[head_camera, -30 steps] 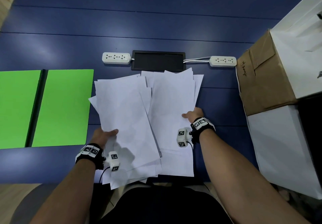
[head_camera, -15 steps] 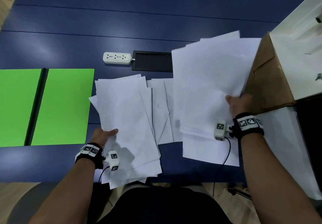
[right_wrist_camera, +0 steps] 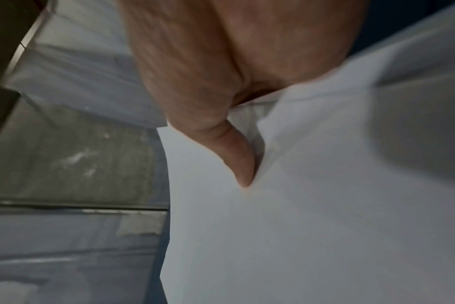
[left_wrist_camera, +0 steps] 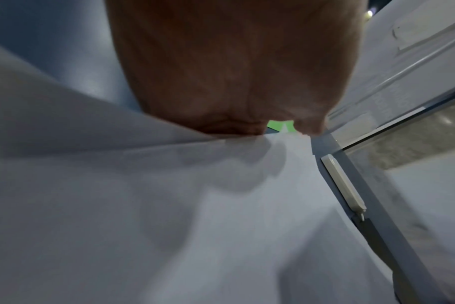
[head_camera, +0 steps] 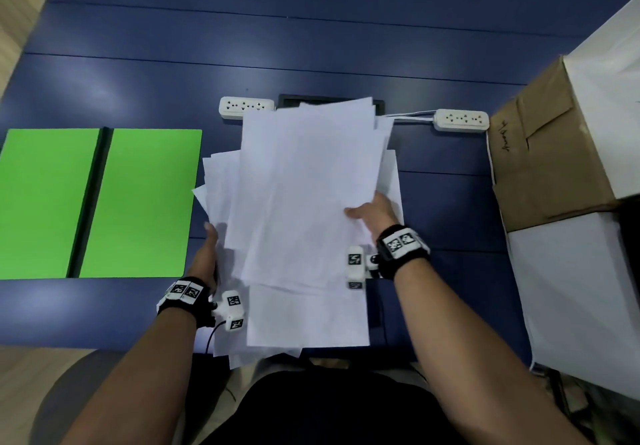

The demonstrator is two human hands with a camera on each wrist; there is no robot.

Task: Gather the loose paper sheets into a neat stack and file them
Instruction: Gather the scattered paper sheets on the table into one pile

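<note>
Several white paper sheets (head_camera: pixel 304 184) sit in a loose pile near the front edge of the blue table (head_camera: pixel 311 46). My right hand (head_camera: pixel 370 210) grips a bundle of them at its right edge and holds it over the rest of the pile (head_camera: pixel 308 320). In the right wrist view the thumb (right_wrist_camera: pixel 237 156) lies on top of the sheets (right_wrist_camera: pixel 312 205). My left hand (head_camera: pixel 207 254) stands edge-on against the pile's left side, fingers straight. In the left wrist view the sheets (left_wrist_camera: pixel 143 205) meet that palm (left_wrist_camera: pixel 234 72). An open green folder (head_camera: pixel 138 202) lies flat to the left.
Two white power strips (head_camera: pixel 246 106) (head_camera: pixel 460 119) and a black panel (head_camera: pixel 291 99) lie behind the pile. A cardboard box (head_camera: pixel 540 153) and a white box (head_camera: pixel 571 288) stand at the right. Some sheets hang over the table's front edge.
My right hand lifted a bundle off to the right, then brought it back left over the left pile. My left hand turned edge-on against the pile's left side.
</note>
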